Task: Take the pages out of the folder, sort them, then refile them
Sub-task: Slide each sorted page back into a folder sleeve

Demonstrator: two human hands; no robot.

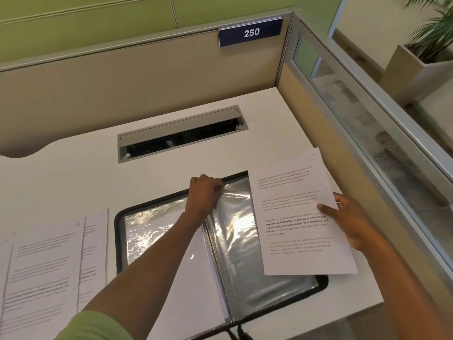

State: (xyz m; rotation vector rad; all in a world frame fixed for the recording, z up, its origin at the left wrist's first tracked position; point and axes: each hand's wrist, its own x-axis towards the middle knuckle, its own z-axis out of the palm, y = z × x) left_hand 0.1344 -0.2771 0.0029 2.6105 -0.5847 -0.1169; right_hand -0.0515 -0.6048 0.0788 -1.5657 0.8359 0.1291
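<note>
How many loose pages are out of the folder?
4 pages: one in the right hand over the folder; three overlapping on the desk, left. Others may hide underneath.

Folder (257, 278) open flat, pages (44, 266) beside

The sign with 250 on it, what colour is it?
The sign is dark blue with white numbers. It shows in the head view, up on the divider wall.

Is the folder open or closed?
Open. The folder lies spread flat on the desk, clear sleeves on both sides of its spine; the left hand pinches one sleeve.
</note>
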